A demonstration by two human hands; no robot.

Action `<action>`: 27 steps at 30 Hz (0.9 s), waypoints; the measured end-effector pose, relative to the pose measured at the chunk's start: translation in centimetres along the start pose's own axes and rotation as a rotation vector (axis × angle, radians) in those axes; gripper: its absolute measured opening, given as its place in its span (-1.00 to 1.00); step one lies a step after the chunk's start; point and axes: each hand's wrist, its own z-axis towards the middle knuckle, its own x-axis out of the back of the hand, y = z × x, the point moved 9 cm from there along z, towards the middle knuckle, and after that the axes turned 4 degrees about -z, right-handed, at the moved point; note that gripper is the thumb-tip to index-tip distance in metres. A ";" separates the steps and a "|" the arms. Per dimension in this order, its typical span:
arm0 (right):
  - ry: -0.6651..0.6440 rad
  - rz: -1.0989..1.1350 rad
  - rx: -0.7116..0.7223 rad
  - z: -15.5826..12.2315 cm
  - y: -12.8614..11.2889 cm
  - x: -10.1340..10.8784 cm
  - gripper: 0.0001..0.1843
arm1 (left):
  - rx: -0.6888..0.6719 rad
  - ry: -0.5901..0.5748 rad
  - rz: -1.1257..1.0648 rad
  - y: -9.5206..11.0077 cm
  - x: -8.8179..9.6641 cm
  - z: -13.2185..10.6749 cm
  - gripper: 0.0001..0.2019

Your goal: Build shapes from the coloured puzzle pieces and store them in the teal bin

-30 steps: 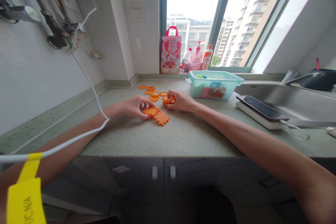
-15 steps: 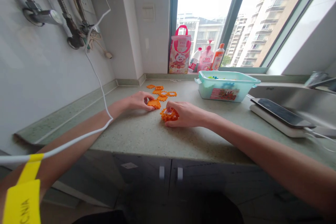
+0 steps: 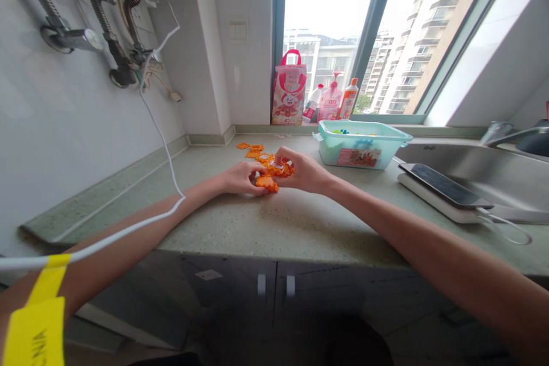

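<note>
My left hand (image 3: 242, 178) is closed on an orange toothed-edge plastic piece (image 3: 267, 184), held low over the counter. Right beside it, my right hand (image 3: 302, 170) grips an orange block built from similar toothed pieces (image 3: 282, 169), with a pale label on top. The two hands are close together, and I cannot tell whether their pieces touch. Just behind them, several flat orange pieces (image 3: 255, 148) lie loose on the counter, some bearing white labels. Fingers hide parts of what both hands hold.
A turquoise tub (image 3: 364, 146) with colourful pieces stands back right. Beyond it, a pink bag (image 3: 289, 94) and several bottles (image 3: 330, 102) line the window sill. A phone (image 3: 446, 184) rests on a white block by the sink (image 3: 523, 183). A white cable (image 3: 169, 154) crosses above my left forearm.
My left hand has moved right and slightly nearer with its orange piece. My right hand has shifted away from me with the block, bringing the two together. The camera view has moved slightly.
</note>
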 end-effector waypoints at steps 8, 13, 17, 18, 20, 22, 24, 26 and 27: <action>-0.071 -0.065 0.077 0.2 0.2 -2.6 -0.65 | -0.145 -0.032 -0.118 1.2 -0.6 0.2 -0.57; -0.159 0.007 0.061 -0.2 1.0 -3.6 -0.49 | -0.088 -0.012 -0.042 -2.5 1.3 -0.1 -0.05; -0.177 -0.010 0.052 -0.4 1.0 -3.8 -0.42 | 0.025 0.027 -0.042 -6.7 3.7 -0.9 -0.08; -0.180 -0.017 0.054 -0.5 0.9 -4.0 -0.44 | 0.062 0.048 -0.042 -7.7 4.3 -1.2 -0.09; -0.180 -0.025 0.070 -0.5 0.7 -4.2 -0.48 | 0.128 0.092 -0.037 -9.3 5.1 -1.5 -0.07; -0.172 -0.033 0.094 -0.5 0.4 -4.3 -0.49 | 0.162 0.117 -0.025 -10.1 5.4 -1.6 -0.07; -0.166 -0.055 0.136 -0.5 0.1 -4.2 -0.50 | 0.172 0.120 -0.016 -10.5 5.2 -1.5 -0.10; -0.137 -0.096 0.194 -0.4 -0.1 -3.4 -0.53 | 0.173 0.123 -0.010 -10.6 5.1 -1.4 -0.15; -0.095 -0.124 0.221 -0.2 0.0 -2.5 -0.55 | 0.176 0.129 -0.015 -10.7 5.1 -1.4 -0.17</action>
